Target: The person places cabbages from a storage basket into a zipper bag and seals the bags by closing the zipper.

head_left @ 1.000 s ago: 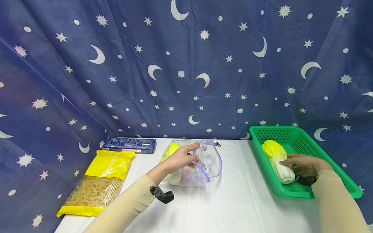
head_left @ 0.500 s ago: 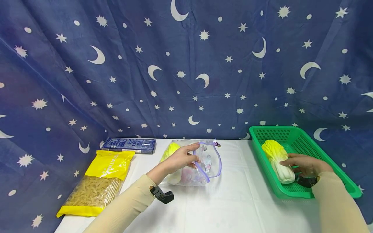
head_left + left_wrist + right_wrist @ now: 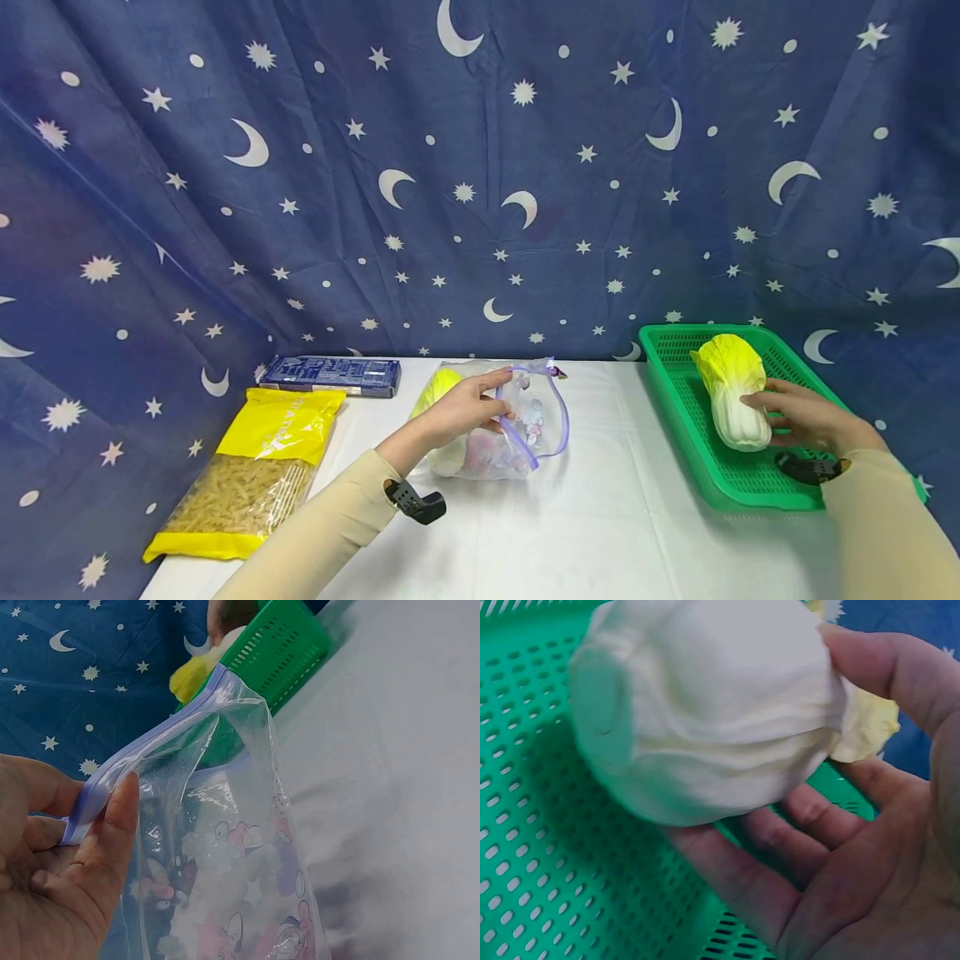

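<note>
My left hand (image 3: 472,407) pinches the purple zip edge of a clear printed zip bag (image 3: 551,417); in the left wrist view the bag's mouth gapes between the two purple strips. Inside the bag, partly behind my hand, lies a Chinese cabbage (image 3: 447,460) with yellow leaves. My right hand (image 3: 806,417) grips a second Chinese cabbage (image 3: 738,400), thumb on its white stalk and fingers under it. This cabbage is raised over the green basket (image 3: 678,454), its yellow leaves pointing to the back. In the right wrist view its white base (image 3: 705,712) hangs above the perforated floor.
To the left lies a yellow bag of pasta (image 3: 247,475), with a flat dark blue package (image 3: 330,375) behind it. A white cloth (image 3: 585,533) covers the table. Behind everything hangs a blue curtain (image 3: 570,200) with moons and stars.
My right hand has lifted the cabbage off the basket's floor and shifted it slightly right and toward the back. The left hand and the zip bag have stayed put.
</note>
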Tool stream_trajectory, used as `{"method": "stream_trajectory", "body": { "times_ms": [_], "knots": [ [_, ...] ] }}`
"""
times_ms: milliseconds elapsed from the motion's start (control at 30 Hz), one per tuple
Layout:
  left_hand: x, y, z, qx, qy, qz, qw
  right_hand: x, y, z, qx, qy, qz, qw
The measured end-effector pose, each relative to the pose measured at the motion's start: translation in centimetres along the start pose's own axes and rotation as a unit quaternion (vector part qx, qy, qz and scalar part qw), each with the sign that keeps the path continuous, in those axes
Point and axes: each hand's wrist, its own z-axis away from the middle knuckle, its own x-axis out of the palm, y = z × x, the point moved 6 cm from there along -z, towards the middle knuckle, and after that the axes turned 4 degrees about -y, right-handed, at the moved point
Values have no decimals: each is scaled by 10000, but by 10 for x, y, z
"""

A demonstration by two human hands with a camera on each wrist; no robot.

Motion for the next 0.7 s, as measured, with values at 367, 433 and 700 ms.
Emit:
{"method": "stream_trajectory", "body": {
  "times_ms": [367, 433, 700],
  "knots": [
    [0, 0, 0, 13, -20, 23, 10000, -13, -15, 6, -751, 337, -679, 9943],
    [0, -1, 0, 3, -19, 9, 10000, -12, -19, 6, -835, 347, -759, 9930],
    [0, 0, 0, 10, -9, -39, 10000, -5, -37, 9, -1214, 167, -1273, 9843]
  ]
}}
